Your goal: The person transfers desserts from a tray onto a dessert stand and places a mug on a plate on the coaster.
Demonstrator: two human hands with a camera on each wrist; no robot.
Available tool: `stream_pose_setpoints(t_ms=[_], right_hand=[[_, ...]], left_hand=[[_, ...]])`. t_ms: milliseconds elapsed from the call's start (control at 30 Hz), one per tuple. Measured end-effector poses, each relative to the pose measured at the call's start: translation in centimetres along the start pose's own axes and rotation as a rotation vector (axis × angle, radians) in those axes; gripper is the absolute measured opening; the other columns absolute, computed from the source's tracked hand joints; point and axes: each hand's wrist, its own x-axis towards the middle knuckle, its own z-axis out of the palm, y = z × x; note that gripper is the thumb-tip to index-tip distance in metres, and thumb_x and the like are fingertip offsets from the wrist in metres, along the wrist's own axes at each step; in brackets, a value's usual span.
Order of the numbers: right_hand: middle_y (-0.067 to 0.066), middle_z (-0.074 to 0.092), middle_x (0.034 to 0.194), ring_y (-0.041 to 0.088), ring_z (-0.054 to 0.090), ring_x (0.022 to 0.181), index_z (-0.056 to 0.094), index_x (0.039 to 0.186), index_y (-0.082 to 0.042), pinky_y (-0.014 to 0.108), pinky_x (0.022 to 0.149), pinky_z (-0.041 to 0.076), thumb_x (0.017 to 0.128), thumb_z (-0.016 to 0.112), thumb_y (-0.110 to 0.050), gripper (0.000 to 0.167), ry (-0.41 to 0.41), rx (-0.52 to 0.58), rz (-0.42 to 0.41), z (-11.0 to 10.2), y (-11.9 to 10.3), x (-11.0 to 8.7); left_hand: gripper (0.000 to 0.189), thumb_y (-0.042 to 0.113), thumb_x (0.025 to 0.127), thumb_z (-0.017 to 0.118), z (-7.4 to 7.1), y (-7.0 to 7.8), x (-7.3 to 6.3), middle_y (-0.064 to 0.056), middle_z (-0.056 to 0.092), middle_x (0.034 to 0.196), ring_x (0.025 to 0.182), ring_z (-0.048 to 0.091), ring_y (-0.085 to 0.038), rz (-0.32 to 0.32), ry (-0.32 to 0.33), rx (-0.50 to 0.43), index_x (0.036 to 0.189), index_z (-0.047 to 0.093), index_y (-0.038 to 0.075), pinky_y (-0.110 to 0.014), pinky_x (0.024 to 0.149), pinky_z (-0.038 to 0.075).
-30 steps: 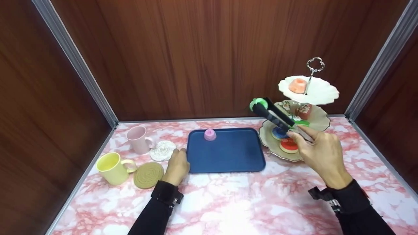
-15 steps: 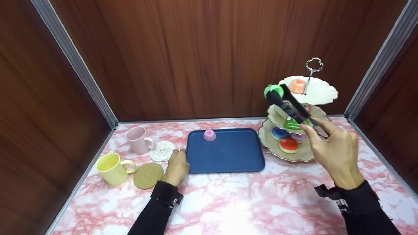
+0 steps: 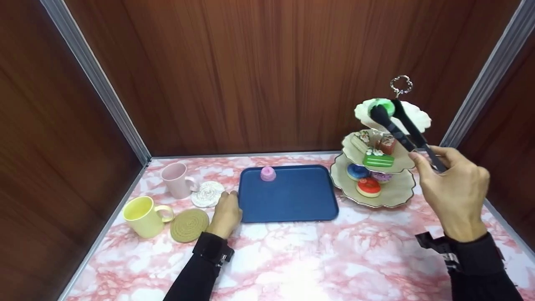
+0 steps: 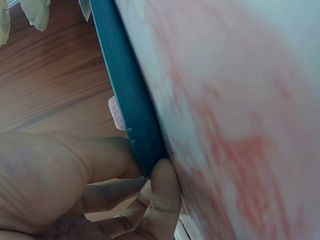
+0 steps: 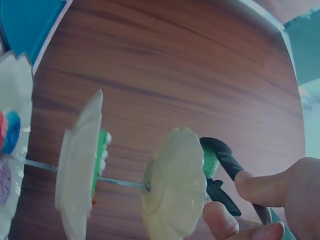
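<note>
My right hand (image 3: pixel 455 188) holds black tongs (image 3: pixel 403 125) whose tips grip a small green ring-shaped toy cake (image 3: pixel 386 106). In the head view, the cake overlaps the top plate (image 3: pixel 418 117) of a three-tier stand; the right wrist view puts the green cake (image 5: pixel 210 161) close over that plate's upper face. The orange cake seen earlier on this plate is hidden. With thumb and finger, my left hand (image 3: pixel 226 213) pinches the left edge of a blue tray (image 3: pixel 292 196); the left wrist view shows the fingers at the tray's corner (image 4: pixel 145 160). A pink cake (image 3: pixel 268 173) sits on the tray.
The middle plate (image 3: pixel 403 163) bears several toy cake slices, among them a green one (image 3: pixel 378 161). Red (image 3: pixel 368 187), blue and purple doughnuts lie on the bottom plate (image 3: pixel 397 194). At left stand a pink mug (image 3: pixel 177 182) and yellow mug (image 3: pixel 144 219), beside white (image 3: pixel 207 194) and tan coasters (image 3: pixel 189 225).
My right hand has moved right and a little up, carrying the tongs and green cake from left of the stand to the top plate. The left hand has stayed at the tray.
</note>
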Motion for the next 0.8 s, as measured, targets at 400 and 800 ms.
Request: stream_pose_setpoints(t_ms=[400, 800], right_hand=[[0.011, 0.072, 0.086, 0.047, 0.060, 0.077, 0.072, 0.102, -0.018, 0.054, 0.062, 0.037, 0.069, 0.074, -0.052, 0.048, -0.021, -0.133, 0.125, -1.7, 0.2, 0.8], [0.013, 0.072, 0.088, 0.048, 0.060, 0.083, 0.071, 0.104, -0.019, 0.057, 0.061, 0.034, 0.073, 0.069, -0.055, 0.047, -0.075, -0.184, 0.168, -2.8, 0.2, 1.3]], left_hand=[[0.043, 0.003, 0.076, 0.062, -0.1, 0.1, 0.0, -0.018, 0.053, 0.106, 0.101, 0.057, -0.032, 0.004, -0.008, -0.017, 0.118, 0.056, 0.000, -0.041, 0.092, 0.048], [0.039, 0.002, 0.076, 0.060, 0.0, 0.1, -0.1, -0.020, 0.054, 0.103, 0.098, 0.058, -0.034, 0.019, 0.011, -0.009, 0.116, 0.057, -0.001, -0.043, 0.089, 0.049]])
